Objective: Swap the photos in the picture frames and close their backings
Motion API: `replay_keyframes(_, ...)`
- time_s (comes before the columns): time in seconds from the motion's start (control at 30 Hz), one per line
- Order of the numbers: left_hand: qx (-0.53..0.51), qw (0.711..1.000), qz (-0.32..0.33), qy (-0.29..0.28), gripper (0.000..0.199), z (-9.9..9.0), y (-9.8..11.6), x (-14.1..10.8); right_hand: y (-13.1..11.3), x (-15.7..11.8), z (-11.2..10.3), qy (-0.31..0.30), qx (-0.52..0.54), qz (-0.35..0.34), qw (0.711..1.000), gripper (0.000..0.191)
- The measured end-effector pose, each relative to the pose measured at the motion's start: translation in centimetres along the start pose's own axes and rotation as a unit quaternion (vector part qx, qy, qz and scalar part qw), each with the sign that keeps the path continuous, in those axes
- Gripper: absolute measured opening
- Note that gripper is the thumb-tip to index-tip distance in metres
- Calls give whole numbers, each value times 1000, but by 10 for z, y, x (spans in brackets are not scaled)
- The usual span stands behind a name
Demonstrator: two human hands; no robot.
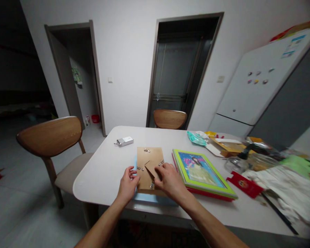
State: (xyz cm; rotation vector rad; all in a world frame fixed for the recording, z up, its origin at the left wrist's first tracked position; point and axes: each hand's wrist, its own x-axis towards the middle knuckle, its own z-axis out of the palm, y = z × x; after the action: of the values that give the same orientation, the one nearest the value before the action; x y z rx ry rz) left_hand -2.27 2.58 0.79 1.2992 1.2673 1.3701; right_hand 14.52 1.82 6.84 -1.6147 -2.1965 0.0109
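Observation:
A brown backing board (143,181) lies face up on a light blue picture frame (155,198) near the table's front edge. Small metal clips (146,150) sit along its sides, and a stand flap (150,170) shows as a raised, angled piece in the middle. My left hand (127,183) is at the board's left edge, fingers loosely curled and apart, holding nothing visible. Over the board's right side, my right hand (169,179) has its fingers bent inward beside a clip and the flap. What lies between those fingertips is hidden.
Right of the board is a stack of frames topped by a green picture frame (203,172). A silver box-like device (125,141) lies at the back left. A red packet (245,184), white cloth (291,193) and plastic bags crowd the right. Wooden chairs (51,134) stand around the table (103,172).

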Motion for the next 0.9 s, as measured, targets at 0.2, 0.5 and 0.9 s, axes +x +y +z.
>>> replay_keyframes(0.2, -13, 999, -22, -29, 28, -10, 1, -2, -9, -1, -1, 18, 98, -57, 993, 25)
replay_keyframes(0.5, 96, 991, -88, 40, 28, -94, -4, 0, 37, -5, 36, -35, -2, 78, 996, 36)
replay_keyframes(0.9, 393, 915, -75, 48, 26, -120, 5, 12, 46, 1, 43, -60, -4, 159, 986, 51)
